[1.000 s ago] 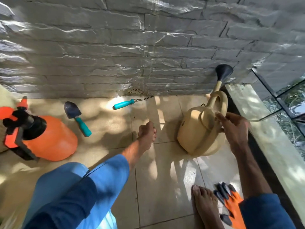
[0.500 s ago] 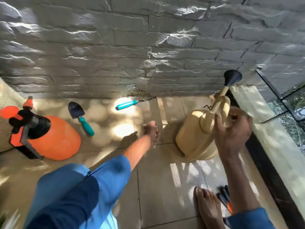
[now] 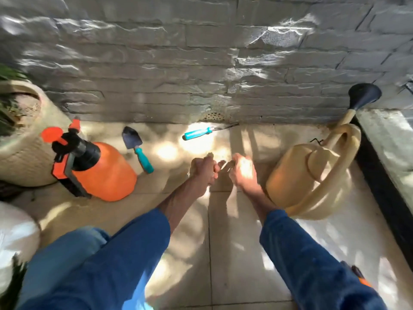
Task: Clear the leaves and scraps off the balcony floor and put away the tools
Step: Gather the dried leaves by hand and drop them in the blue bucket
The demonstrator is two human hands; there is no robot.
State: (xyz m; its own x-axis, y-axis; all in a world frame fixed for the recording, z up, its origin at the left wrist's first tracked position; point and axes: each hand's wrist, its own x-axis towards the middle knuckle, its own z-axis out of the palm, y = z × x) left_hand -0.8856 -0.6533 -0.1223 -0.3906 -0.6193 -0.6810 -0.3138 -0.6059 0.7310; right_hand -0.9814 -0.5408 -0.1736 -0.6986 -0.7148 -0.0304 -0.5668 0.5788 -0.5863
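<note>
A beige plastic watering can (image 3: 312, 175) stands upright on the tiled floor (image 3: 232, 242) at the right, its dark-rosed spout rising toward the stone wall (image 3: 201, 63). An orange plastic pressure sprayer (image 3: 100, 173) sits at the left. Just beside it lies a dark-bladed trowel (image 3: 136, 146) with a teal handle. A teal-handled hand fork (image 3: 199, 133) lies at the wall's foot.

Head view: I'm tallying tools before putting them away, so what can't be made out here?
Head view only:
- Left hand: curled fingers hide whether it holds scraps.
- Orange object: mostly hidden behind the right sleeve.
- Hand fork: tines small, shadowed by the wall.
- Plant pot: cropped by the left edge.
</note>
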